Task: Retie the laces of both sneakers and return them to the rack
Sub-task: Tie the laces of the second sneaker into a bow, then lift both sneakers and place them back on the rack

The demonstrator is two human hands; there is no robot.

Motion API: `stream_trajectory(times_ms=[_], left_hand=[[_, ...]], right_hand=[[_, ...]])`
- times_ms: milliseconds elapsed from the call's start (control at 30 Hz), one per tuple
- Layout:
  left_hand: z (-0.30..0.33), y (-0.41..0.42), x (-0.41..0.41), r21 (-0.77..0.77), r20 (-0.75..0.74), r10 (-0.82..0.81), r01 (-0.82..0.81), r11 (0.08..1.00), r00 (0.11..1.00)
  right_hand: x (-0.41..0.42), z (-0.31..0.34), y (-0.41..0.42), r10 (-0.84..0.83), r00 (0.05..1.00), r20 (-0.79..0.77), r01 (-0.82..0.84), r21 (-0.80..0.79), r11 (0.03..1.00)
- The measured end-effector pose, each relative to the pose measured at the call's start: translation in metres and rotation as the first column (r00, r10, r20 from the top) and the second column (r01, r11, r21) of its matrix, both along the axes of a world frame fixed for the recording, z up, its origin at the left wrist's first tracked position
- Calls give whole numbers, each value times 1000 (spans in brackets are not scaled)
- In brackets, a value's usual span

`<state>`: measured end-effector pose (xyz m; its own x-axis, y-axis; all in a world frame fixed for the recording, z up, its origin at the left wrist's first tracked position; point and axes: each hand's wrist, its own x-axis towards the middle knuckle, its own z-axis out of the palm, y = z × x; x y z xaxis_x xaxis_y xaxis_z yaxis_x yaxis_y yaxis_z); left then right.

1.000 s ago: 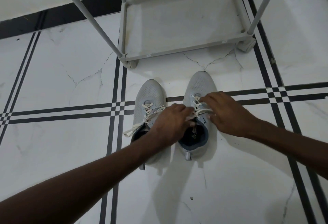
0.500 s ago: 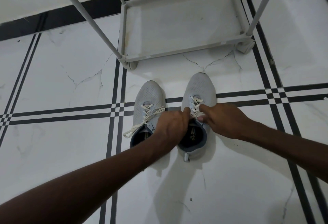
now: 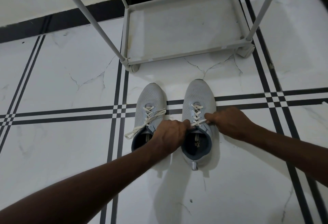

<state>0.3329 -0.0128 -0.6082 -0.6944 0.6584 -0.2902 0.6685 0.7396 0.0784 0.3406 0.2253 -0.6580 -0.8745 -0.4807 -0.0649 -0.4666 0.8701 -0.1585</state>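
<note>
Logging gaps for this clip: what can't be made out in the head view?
- Left sneaker: heel hidden by the left hand and forearm.
- Lace ends of the right sneaker: buried in both grips, right hand too; knot state unclear.
- Rack: upper shelves cut off by the top edge.
- Insole print: too small to read.

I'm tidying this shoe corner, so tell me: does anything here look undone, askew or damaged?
Yes: the left sneaker has untied laces trailing onto the floor. The right sneaker is mid-tying. Dark crack-like lines cross the tiles near the rack.
</note>
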Motion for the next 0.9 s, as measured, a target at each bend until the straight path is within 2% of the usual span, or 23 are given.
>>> stream_trajectory(times_ms=[100,200,300,367,400,467,533,600,700,767,900], left_hand=[[0,0,-5,43,2,15,-15,999,1000],[8,-9,-18,161,-6,71,-69,985,997],[26,-36,-40,197,8,217,-214,957,976],[31,-63,-47,159,65,332,-338,927,941],[31,-78,-46,127,138,395,-412,902,908],[28,-107,-36,44,340,525,-571,820,780],[20,-126,-20,-11,506,592,-682,732,627],[8,-129,-3,35,476,615,-712,701,629],[-6,-117,21,183,369,672,-759,625,643],[-11,-109,30,231,382,669,-767,599,637],[-16,-101,38,261,416,666,-783,565,620]], right_hand=[[0,7,-4,-10,1000,-13,10,-29,1000],[13,17,-13,-120,989,-86,114,-65,991],[36,36,-31,-362,930,-62,324,-328,887],[57,39,-47,-525,849,61,493,-450,744],[68,38,-54,-593,788,165,594,-457,662],[83,32,-63,-652,616,442,787,-387,481],[84,30,-65,-602,444,664,894,-281,350],[79,30,-62,-558,415,718,903,-252,348],[78,27,-64,-568,477,671,861,-227,455],[78,25,-69,-577,506,642,833,-190,519],[65,22,-77,-589,542,600,808,-180,561]])
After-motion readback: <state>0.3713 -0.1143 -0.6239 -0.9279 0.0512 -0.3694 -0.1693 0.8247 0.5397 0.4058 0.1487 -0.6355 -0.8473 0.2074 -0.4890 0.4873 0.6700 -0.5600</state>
